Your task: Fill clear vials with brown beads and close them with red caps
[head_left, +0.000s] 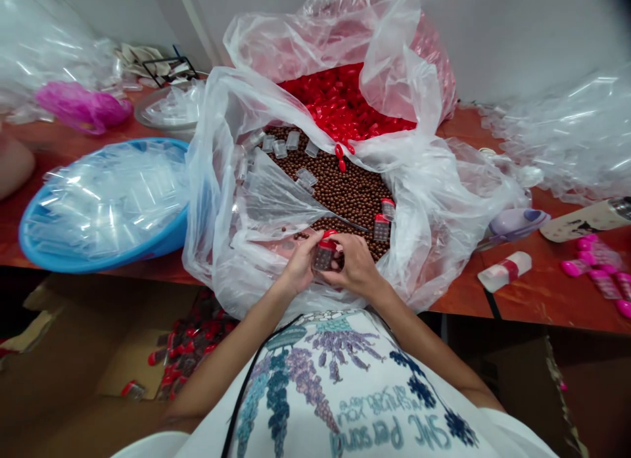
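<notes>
red-topped jar (324,255): brown-filled, held at the near edge of the brown balls (355,190)
left hand (300,264): pinching its side
right hand (359,264): curled around its other side
carton (116,376): many capped jars (190,346), seemingly finished
clear containers (280,149): several seem unfilled; red caps (340,106) loose behind

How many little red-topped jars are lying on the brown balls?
2: one jar at the right side of the brown balls, another jar just beyond it. More may be hidden.
</notes>
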Demonstrator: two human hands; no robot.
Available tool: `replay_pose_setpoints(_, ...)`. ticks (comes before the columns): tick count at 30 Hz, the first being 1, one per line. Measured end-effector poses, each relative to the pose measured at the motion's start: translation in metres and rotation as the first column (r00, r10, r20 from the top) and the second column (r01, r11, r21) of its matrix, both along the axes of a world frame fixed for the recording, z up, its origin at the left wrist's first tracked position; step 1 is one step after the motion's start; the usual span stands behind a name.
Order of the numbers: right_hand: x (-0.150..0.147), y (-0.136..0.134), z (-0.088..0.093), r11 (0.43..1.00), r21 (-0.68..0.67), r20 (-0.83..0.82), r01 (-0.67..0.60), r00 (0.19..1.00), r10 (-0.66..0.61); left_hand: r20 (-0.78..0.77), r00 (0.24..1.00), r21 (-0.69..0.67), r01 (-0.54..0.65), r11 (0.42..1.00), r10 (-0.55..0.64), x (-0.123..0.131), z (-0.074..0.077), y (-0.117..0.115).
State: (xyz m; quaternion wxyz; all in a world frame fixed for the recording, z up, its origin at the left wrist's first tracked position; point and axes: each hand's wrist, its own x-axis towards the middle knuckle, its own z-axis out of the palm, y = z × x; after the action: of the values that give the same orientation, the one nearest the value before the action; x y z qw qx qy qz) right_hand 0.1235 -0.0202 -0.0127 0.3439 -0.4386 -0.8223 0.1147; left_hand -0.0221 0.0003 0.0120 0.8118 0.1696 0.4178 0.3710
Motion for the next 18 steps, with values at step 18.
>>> replay_pose_setpoints(18, 0.007, 0.003, 0.004, 0.995, 0.033, 0.217, -0.099, 0.972, 0.090, -0.077, 0.983, 0.027, -0.163, 0.986, 0.165, 0.016, -0.022, -0.018)
